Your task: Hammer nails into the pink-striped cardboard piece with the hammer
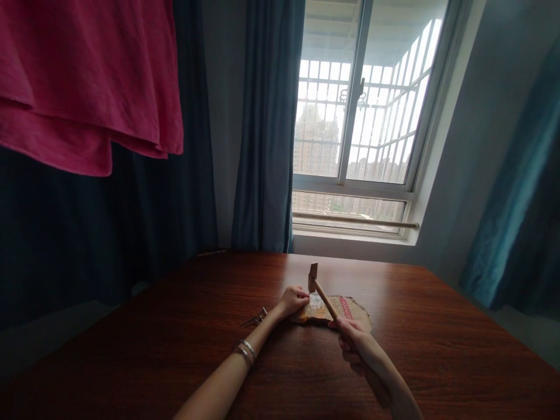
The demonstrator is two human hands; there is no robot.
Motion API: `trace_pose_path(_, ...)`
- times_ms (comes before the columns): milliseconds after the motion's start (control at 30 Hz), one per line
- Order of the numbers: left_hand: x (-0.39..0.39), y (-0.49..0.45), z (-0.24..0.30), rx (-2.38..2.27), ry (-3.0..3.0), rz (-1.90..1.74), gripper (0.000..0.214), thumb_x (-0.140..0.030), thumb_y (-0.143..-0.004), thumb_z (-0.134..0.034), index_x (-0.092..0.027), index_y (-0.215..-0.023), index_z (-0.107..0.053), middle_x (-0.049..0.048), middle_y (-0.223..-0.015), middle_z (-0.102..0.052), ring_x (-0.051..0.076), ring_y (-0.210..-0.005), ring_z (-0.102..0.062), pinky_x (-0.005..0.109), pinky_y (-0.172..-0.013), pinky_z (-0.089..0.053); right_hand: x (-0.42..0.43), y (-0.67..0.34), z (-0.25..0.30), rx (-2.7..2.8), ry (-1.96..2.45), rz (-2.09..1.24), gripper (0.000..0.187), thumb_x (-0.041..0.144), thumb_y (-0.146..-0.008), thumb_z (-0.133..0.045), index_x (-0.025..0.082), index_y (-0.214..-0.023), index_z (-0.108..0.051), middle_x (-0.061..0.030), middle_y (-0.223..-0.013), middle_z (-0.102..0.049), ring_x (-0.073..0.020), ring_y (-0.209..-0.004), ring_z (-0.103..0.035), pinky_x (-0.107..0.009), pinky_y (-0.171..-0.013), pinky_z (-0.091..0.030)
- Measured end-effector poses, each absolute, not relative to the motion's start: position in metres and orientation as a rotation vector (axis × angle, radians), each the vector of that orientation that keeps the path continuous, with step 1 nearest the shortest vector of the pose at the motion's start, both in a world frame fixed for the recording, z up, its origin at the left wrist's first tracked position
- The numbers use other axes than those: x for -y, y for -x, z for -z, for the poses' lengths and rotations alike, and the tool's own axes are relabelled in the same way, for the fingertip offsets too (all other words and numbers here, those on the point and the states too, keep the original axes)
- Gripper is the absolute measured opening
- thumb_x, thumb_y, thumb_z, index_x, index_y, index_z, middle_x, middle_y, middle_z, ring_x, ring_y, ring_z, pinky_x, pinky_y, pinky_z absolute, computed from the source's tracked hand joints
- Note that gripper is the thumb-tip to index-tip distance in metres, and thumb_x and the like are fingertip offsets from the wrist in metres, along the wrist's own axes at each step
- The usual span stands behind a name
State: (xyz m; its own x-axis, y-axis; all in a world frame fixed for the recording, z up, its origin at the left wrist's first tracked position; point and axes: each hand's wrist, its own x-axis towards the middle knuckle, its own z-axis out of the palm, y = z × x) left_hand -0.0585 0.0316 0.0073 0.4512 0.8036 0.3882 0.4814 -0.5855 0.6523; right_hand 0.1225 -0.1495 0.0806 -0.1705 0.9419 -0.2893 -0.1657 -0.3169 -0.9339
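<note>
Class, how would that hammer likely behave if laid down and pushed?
The hammer is probably stiff: its handle runs straight. It is likely heavier at the head, a thicker block at one end. That block's angular shape might resist rolling.

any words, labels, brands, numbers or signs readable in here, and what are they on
No text can be read anywhere in this view.
Hammer in the right hand: no lettering visible.
Speckled board by the left hand: its pink and dark marks are too small and blurred to tell whether any are letters.
Pink cloth: none visible.
</note>
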Motion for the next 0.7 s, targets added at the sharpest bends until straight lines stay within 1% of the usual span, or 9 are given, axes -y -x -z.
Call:
trace_pose_path(200, -0.0316, 0.0587, -0.0076, -1.054, -2.263, -0.963, 0.019, -0.026, -0.071, -0.057, -0.015, -0.075, -0.073, 0.0021, -0.067, -0.059, 0.01, -0.059, -0.049, 0.019, -0.055, -0.034, 0.152, -0.1212, -0.0834, 0.995, 1.155, -1.639, 0.049, 0.058, -0.071, -0.053, 0.018, -0.099, -0.049, 0.0102, -0.045, -0.039, -0.0012, -0.026, -0.026, -0.012, -0.026, -0.011)
trace_pose_path(367, -0.0297, 0.0579, -0.0088, -1.094, -2.286, -0.942, 0.018, -0.025, -0.071, -0.057, -0.015, -0.072, -0.072, 0.0015, -0.066, -0.058, 0.01, -0.06, -0.049, 0.019, -0.057, -0.034, 0.1522, -0.1196, -0.0817, 0.991, 1.223, -1.605, 0.047, 0.058, -0.07, -0.054, 0.017, -0.092, -0.049, 0.0102, -0.043, -0.038, -0.0009, -0.026, -0.026, -0.012, -0.027, -0.01)
trace_pose_path(467, -0.0292, 0.0574, -0.0093, -1.11, -2.287, -0.935, 0.018, -0.026, -0.071, -0.057, -0.016, -0.073, -0.072, 0.0012, -0.067, -0.058, 0.01, -0.061, -0.049, 0.019, -0.057, -0.035, 0.1513, -0.1202, -0.0802, 1.01, 1.18, -1.61, 0.048, 0.059, -0.07, -0.053, 0.019, -0.096, -0.048, 0.0105, -0.044, -0.039, -0.0011, -0.026, -0.024, -0.012, -0.026, -0.01)
trace_pose_path(700, -0.0341, 0.0582, -0.0035, -1.069, -2.291, -0.974, 0.019, -0.026, -0.071, -0.057, -0.016, -0.076, -0.073, 0.0019, -0.067, -0.06, 0.01, -0.06, -0.05, 0.02, -0.057, -0.035, 0.1508, -0.1223, -0.0784, 1.023, 1.205, -1.617, 0.047, 0.059, -0.071, -0.052, 0.018, -0.095, -0.049, 0.01, -0.044, -0.039, -0.002, -0.026, -0.027, -0.012, -0.024, -0.013)
